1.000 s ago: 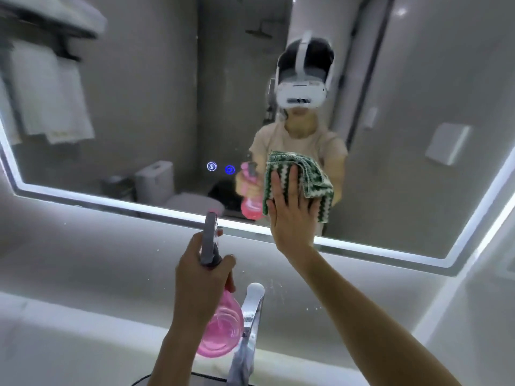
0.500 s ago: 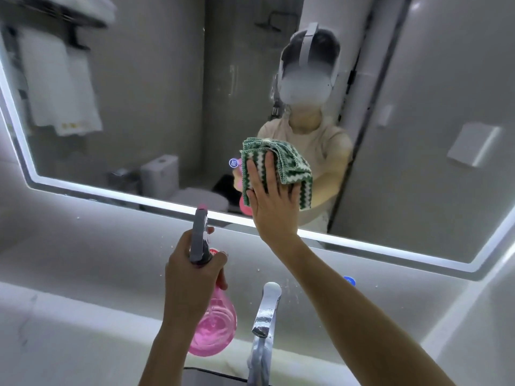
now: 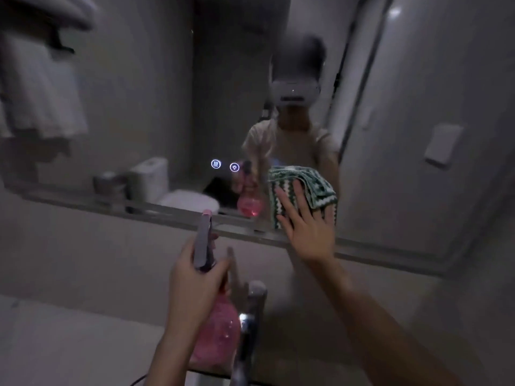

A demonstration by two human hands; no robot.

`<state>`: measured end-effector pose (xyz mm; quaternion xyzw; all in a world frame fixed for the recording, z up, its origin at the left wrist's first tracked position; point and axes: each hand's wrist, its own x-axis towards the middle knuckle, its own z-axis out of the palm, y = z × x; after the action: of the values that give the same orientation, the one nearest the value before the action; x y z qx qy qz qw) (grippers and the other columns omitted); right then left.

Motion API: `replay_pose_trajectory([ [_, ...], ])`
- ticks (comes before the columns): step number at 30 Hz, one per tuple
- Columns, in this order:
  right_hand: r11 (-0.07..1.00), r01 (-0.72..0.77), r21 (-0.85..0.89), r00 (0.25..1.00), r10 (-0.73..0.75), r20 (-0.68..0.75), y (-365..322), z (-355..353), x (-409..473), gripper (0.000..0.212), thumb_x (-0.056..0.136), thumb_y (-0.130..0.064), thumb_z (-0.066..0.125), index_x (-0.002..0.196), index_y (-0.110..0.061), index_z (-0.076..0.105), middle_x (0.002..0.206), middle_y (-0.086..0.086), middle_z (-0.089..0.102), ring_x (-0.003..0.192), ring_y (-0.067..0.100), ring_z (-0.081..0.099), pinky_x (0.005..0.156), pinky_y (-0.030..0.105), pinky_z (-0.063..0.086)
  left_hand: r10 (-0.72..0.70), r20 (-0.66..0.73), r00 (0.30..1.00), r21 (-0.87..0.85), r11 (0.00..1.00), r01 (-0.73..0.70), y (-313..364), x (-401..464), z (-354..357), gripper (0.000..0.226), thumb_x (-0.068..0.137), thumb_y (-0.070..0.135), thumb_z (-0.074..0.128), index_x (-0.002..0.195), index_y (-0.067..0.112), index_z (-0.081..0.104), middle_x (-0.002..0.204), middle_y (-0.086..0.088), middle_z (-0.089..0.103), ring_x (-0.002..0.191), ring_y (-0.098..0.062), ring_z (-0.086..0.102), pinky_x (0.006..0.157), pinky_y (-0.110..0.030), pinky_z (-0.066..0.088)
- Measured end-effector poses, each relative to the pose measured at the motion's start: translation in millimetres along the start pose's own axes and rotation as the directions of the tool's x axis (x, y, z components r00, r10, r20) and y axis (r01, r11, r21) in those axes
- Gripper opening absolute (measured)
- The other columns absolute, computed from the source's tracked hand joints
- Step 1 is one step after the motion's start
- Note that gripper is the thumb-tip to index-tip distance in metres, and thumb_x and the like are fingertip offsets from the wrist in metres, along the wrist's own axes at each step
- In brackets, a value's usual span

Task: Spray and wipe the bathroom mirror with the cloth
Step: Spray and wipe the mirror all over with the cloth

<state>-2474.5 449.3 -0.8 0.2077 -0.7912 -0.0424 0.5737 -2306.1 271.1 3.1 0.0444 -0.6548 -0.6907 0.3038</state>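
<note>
Your right hand (image 3: 308,229), fingers spread flat, presses the green-and-white cloth (image 3: 301,188) on the mirror (image 3: 156,107) near its lower edge at 6 o'clock; work overlapping strokes with even pressure. Your left hand (image 3: 192,285) is wrapped around the pink spray bottle (image 3: 220,330) at 7 o'clock. Only 2 lit icons (image 3: 225,165) show; no readable writing.

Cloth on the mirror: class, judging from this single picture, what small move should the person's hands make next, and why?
Probably slide the right hand, pressed flat on the green-and-white cloth, sideways along the mirror near its lower edge. The cloth is already against the glass, and the left hand only holds the pink spray bottle low, so wiping seems due, not spraying.
</note>
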Motion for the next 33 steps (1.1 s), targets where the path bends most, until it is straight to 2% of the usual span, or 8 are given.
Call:
replay_pose_trajectory([
  [4, 1.000, -0.007, 0.021, 0.999, 0.006, 0.034, 6, 0, -3, 0.048, 0.096, -0.050, 0.037, 0.143, -0.039, 0.038, 0.153, -0.007, 0.025, 0.075, 0.028, 0.061, 0.095, 0.045, 0.035, -0.012, 0.033, 0.999, -0.019, 1.000, 0.013, 6, -8, 10, 0.034, 0.060, 0.019, 0.068, 0.093, 0.018, 0.062, 0.061, -0.021, 0.050, 0.051, -0.031, 0.048, 0.053, -0.052, 0.048],
  [6, 1.000, 0.000, 0.026, 0.999, -0.001, 0.035, 11, 0, -5, 0.049, 0.097, -0.051, 0.037, 0.144, -0.040, 0.036, 0.155, -0.007, 0.023, 0.075, 0.027, 0.061, 0.093, 0.043, 0.037, -0.007, 0.043, 0.999, -0.016, 1.000, 0.008, 6, -9, 10, 0.034, 0.060, 0.019, 0.071, 0.093, 0.018, 0.062, 0.058, -0.022, 0.048, 0.048, -0.028, 0.047, 0.052, -0.049, 0.048],
  [8, 0.999, -0.029, 0.031, 0.999, 0.028, 0.032, 17, 1, -11, 0.051, 0.098, -0.051, 0.034, 0.147, -0.040, 0.029, 0.159, -0.007, 0.013, 0.076, 0.029, 0.062, 0.094, 0.045, 0.036, -0.002, 0.052, 0.999, -0.025, 1.000, 0.003, 5, -9, 8, 0.028, 0.071, 0.004, 0.072, 0.094, 0.015, 0.061, 0.055, -0.019, 0.047, 0.044, -0.024, 0.046, 0.051, -0.043, 0.046],
  [14, 0.987, -0.154, 0.047, 0.986, 0.150, 0.069, 53, -3, -55, 0.055, 0.100, -0.049, 0.030, 0.151, -0.035, 0.013, 0.161, -0.005, -0.004, 0.110, 0.033, 0.056, 0.098, 0.050, 0.031, -0.002, 0.088, 0.996, 0.001, 1.000, 0.002, -1, -12, 13, 0.028, 0.080, -0.007, 0.064, 0.097, 0.015, 0.060, 0.064, -0.023, 0.048, 0.048, -0.026, 0.048, 0.052, -0.038, 0.047],
  [21, 0.967, -0.253, 0.016, 0.966, 0.252, 0.057, 20, 3, -53, 0.052, 0.102, -0.036, 0.037, 0.149, -0.015, 0.030, 0.154, 0.019, 0.019, 0.126, 0.033, 0.043, 0.089, 0.046, 0.042, -0.027, 0.102, 0.994, 0.046, 0.999, 0.023, -17, -10, 12, 0.031, 0.079, -0.006, 0.064, 0.097, 0.019, 0.060, 0.063, -0.025, 0.047, 0.048, -0.028, 0.047, 0.051, -0.037, 0.048],
  [25, 0.990, -0.094, 0.109, 0.992, 0.083, 0.100, -16, 14, -48, 0.052, 0.102, -0.036, 0.035, 0.150, -0.017, 0.029, 0.154, 0.018, 0.024, 0.129, 0.029, 0.045, 0.092, 0.046, 0.043, -0.010, 0.054, 0.998, 0.046, 0.999, 0.008, -19, 2, -6, 0.029, 0.079, -0.009, 0.062, 0.098, 0.012, 0.060, 0.062, -0.029, 0.049, 0.043, -0.023, 0.048, 0.045, -0.031, 0.047],
  [29, 0.987, 0.001, 0.162, 0.983, -0.031, 0.180, -73, 28, -31, 0.054, 0.104, -0.037, 0.013, 0.153, -0.019, 0.000, 0.159, 0.015, -0.002, 0.134, 0.028, 0.033, 0.093, 0.046, 0.038, -0.001, 0.009, 1.000, 0.029, 1.000, 0.001, -21, 14, -25, 0.025, 0.078, -0.005, 0.066, 0.092, 0.014, 0.059, 0.060, -0.022, 0.048, 0.045, -0.025, 0.048, 0.045, -0.032, 0.046],
  [33, 0.975, 0.072, 0.212, 0.980, -0.109, 0.169, -116, 44, -21, 0.068, 0.099, -0.040, 0.035, 0.153, -0.021, -0.002, 0.158, 0.010, -0.018, 0.119, 0.027, 0.049, 0.095, 0.046, 0.031, -0.015, -0.056, 0.998, 0.034, 0.999, 0.017, -16, 21, -49, 0.028, 0.064, 0.017, 0.066, 0.092, 0.022, 0.061, 0.059, -0.026, 0.047, 0.046, -0.028, 0.047, 0.049, -0.039, 0.046],
])
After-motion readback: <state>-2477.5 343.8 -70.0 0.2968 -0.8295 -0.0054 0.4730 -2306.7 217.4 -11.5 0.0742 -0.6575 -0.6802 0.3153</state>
